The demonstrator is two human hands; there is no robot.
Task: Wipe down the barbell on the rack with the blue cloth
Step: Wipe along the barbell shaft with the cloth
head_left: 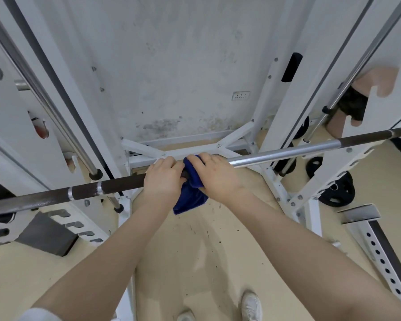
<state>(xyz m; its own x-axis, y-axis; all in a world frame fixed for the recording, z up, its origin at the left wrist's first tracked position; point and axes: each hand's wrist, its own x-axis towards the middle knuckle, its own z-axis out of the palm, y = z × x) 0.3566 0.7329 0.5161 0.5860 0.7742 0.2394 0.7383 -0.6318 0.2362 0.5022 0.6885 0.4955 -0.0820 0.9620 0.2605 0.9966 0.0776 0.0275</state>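
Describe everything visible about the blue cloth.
The blue cloth is a dark blue, soft, towel-like fabric, bunched up rather than spread flat. Its upper part wraps the barbell near the middle, where the bar's dark section meets the shiny one. The right hand grips it around the bar; the left hand holds the bar right beside it, touching its edge. A loose, crumpled tail hangs below the bar.

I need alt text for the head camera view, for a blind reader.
Two bare hands grip a barbell resting across a white rack: the right hand wraps a blue cloth round it, the left hand holds the bar beside it.
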